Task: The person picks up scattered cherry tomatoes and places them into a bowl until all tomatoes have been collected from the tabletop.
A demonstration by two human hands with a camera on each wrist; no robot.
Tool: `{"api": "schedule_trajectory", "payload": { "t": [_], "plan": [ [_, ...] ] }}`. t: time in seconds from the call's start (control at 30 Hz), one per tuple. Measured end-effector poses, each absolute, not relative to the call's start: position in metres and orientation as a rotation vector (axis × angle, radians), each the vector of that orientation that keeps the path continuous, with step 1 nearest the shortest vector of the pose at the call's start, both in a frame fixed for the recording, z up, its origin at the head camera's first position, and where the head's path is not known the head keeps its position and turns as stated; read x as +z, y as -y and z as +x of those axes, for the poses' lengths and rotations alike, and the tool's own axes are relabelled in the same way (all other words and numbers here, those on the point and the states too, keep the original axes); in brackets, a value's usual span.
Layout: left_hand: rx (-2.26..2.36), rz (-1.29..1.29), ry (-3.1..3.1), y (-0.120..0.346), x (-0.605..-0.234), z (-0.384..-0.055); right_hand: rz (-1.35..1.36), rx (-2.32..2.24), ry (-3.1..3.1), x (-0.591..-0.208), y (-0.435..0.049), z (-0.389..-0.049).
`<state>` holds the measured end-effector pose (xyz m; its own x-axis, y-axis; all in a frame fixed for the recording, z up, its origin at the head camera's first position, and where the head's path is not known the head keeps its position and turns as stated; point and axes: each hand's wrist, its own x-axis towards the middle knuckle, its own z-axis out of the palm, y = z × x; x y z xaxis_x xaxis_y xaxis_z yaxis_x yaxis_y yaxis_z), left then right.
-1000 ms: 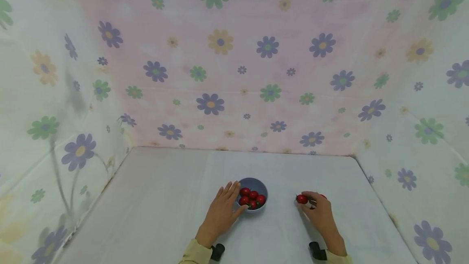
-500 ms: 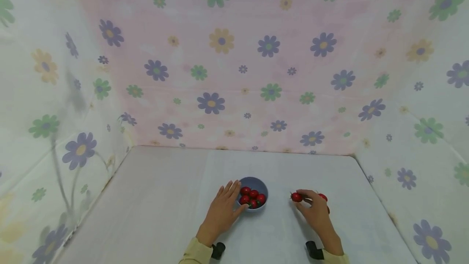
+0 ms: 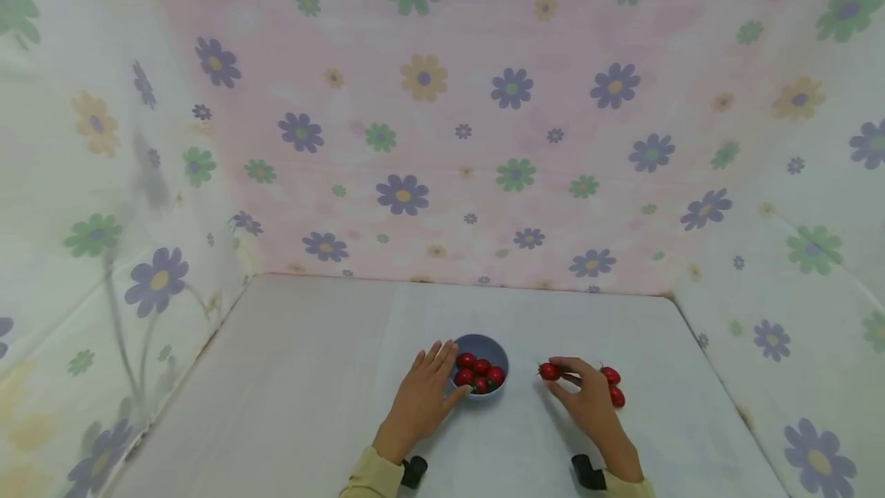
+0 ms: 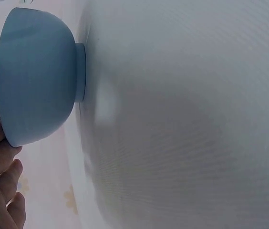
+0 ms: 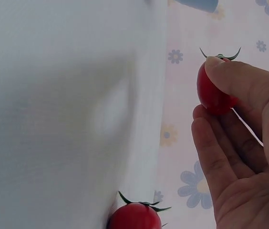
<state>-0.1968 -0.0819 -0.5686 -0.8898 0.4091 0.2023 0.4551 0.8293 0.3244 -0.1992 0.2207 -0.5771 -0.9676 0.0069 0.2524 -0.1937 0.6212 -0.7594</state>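
Standing on the desk (image 3: 325, 375), a blue bowl (image 3: 485, 343) holding red tomatoes (image 3: 482, 366) is touched at its rim by the left hand (image 3: 422, 400), fingers straight and thumb spread. By the right hand (image 3: 589, 396), another tomato (image 3: 549, 371) is pinched above the desk, between the bowl and two loose tomatoes (image 3: 617, 396).

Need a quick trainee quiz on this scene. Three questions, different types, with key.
1. True or false: the bowl stands upside down.
2. What does the right hand hold? A: a spoon; B: a tomato; C: nothing.
3. In the head view, how many loose tomatoes show on the table beside the right hand?

Key: 1. False; it is upright, with the left hand touching it. 2. B. 3. Two.
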Motion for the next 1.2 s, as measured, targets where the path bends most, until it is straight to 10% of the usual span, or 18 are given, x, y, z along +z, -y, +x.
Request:
{"api": "schedule_trajectory", "payload": {
  "t": [1.2],
  "plan": [
    [-0.556,-0.662,2.911,0.08,-0.567,-0.197,0.481,1.323,2.44,-0.569,-0.187,-0.21]
  ]
}}
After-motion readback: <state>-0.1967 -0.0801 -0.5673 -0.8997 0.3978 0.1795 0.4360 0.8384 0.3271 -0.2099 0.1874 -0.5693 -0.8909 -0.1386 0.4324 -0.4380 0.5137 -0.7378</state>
